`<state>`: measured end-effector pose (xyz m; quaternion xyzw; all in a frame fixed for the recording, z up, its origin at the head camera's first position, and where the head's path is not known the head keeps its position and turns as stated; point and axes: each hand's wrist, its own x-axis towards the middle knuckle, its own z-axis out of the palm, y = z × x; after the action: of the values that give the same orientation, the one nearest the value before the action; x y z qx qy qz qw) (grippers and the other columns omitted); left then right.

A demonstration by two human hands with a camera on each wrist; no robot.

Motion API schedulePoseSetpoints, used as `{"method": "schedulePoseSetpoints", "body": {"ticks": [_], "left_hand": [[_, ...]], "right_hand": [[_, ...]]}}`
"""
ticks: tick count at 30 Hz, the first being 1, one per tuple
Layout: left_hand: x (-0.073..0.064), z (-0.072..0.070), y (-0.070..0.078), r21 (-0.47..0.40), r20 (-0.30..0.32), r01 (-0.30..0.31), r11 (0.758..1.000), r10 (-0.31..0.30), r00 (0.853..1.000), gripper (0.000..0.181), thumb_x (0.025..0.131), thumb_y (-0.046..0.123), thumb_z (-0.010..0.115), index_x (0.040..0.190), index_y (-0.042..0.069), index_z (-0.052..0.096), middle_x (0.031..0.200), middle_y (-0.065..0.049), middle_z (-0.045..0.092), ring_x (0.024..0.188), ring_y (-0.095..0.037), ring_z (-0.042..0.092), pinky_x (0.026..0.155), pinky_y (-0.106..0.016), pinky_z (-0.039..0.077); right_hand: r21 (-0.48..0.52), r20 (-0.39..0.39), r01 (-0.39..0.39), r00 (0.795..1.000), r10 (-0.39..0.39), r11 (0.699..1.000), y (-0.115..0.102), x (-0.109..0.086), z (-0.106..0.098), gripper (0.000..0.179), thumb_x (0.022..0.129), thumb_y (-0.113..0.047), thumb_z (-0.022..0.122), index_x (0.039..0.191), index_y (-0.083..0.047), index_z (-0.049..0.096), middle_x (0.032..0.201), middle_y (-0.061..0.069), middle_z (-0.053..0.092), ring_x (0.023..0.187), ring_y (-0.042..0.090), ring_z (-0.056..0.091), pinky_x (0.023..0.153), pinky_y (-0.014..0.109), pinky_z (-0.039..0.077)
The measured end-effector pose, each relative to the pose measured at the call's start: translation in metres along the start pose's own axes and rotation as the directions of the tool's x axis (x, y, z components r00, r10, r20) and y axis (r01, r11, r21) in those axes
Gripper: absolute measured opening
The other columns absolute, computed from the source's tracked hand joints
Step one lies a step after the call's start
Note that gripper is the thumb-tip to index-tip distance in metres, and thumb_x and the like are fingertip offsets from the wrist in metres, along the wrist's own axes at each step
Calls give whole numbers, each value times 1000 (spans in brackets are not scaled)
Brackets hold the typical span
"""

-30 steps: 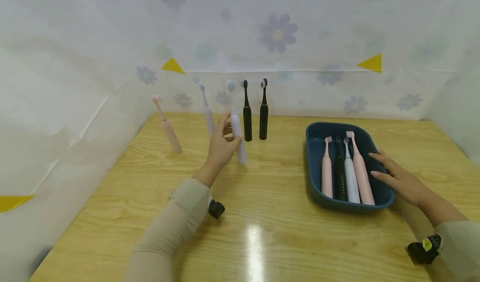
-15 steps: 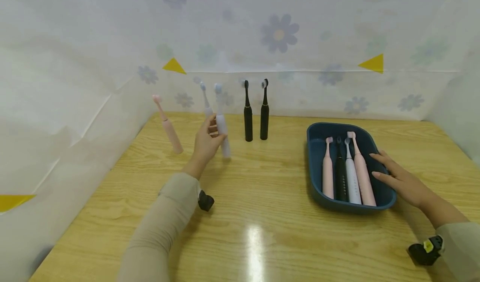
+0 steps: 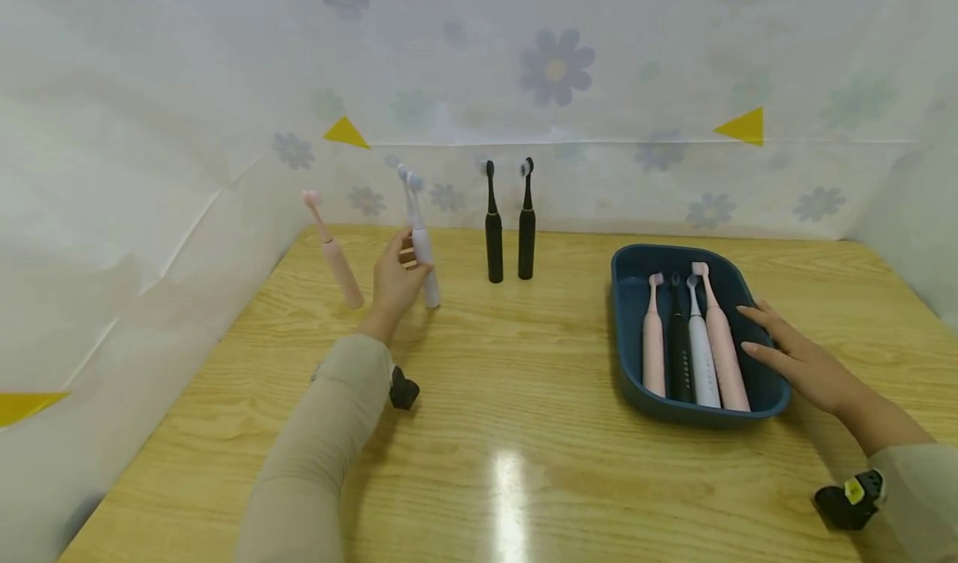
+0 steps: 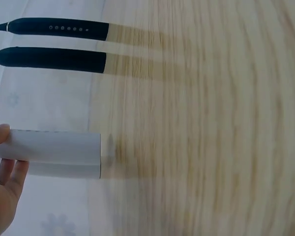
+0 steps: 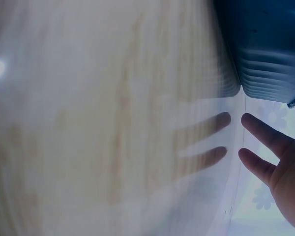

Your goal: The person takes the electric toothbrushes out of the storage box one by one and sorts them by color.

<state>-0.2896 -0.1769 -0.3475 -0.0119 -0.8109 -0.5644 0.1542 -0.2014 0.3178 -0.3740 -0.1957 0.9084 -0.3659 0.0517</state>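
Upright in my left hand (image 3: 395, 287) is a white electric toothbrush (image 3: 423, 251), pinched between thumb and fingers with its base close over the tabletop. A second white electric toothbrush (image 3: 403, 174) stands right behind it, mostly hidden. In the left wrist view, the lower end of the held toothbrush handle (image 4: 64, 142) shows. My right hand (image 3: 812, 372) lies at the right rim of a dark blue bin (image 3: 696, 416), fingers extended. The right wrist view shows spread fingers (image 5: 265, 135) beside the bin wall. Several toothbrushes in pink, black (image 3: 679, 347) and white lie in the bin.
Two black electric toothbrushes (image 3: 494, 247) stand upright to the right of the held one. On the left a pink electric toothbrush (image 3: 341, 272) stands on the wooden table (image 3: 524, 430). A flowered white sheet (image 3: 479, 64) forms the back wall.
My left hand has carried the white toothbrush to the left, away from the black ones and in front of the other white one. The right hand and the bin stay put.
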Motion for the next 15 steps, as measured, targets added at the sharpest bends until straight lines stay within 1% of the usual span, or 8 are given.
{"method": "schedulePoseSetpoints", "body": {"ticks": [4,9,15], "left_hand": [[1,-3,-2,21,-2,22,1000,-22,1000,58,76,-5,61,128,7,39,116,-14,46,101,-26,49,80,-31,44],[3,-5,-7,45,-1,30,999,-30,1000,56,76,-4,61,127,6,39,117,-14,45,102,-26,49,80,-31,44],[6,-4,-10,61,-19,-2,998,3,1000,52,76,-6,60,123,3,42,113,-16,48,101,-27,49,81,-30,43]], "right_hand": [[9,-2,5,1000,-5,1000,0,0,1,56,93,-14,37,139,-7,5,140,13,-15,122,41,-12,81,69,6],[13,0,1,1000,-1,1000,0,0,1,56,93,-14,37,139,-7,5,140,14,-16,122,40,-13,81,69,6],[17,1,-3,1000,3,1000,-1,0,1,56,93,-15,37,139,-6,5,140,14,-16,123,39,-13,81,69,5]]}}
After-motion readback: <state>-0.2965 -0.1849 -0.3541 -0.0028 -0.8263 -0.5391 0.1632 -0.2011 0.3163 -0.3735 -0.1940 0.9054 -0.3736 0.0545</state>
